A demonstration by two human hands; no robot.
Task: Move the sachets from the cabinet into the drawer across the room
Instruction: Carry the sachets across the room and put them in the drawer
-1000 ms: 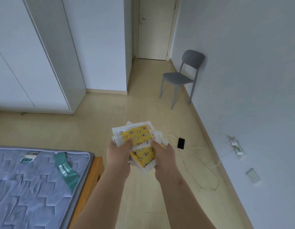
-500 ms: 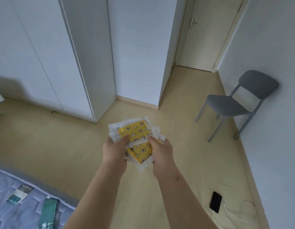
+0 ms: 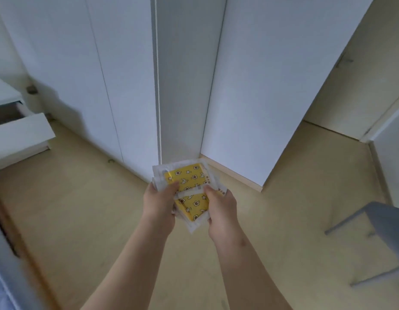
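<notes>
Sachets [image 3: 188, 182], yellow with a star-and-flower print and sealed in clear wrappers, sit fanned in a loose stack between a person's two hands, held out mid-view above a pale wooden floor [image 3: 82, 209]. The left hand [image 3: 159, 203] grips the stack's left edge, thumb pressed on the top packet and fingers out of sight beneath. The right hand [image 3: 221, 208] pinches the right edge in the same manner, its thumb lying where two packets overlap. Both bare forearms reach in from the near edge.

Beyond the hands stands a tall white wardrobe [image 3: 118, 74] with its doors closed. A white wall [image 3: 261, 86] is to its right and a pale door [image 3: 341, 90] at far right. At the far left, a white bedside unit [image 3: 2, 91] shows one drawer [image 3: 19, 130] pulled open, and the sachets are well apart from it. A grey chair [image 3: 383, 229], blurred, cuts into the right edge, and the wooden side of a bed frame [image 3: 30, 271] runs along the near left.
</notes>
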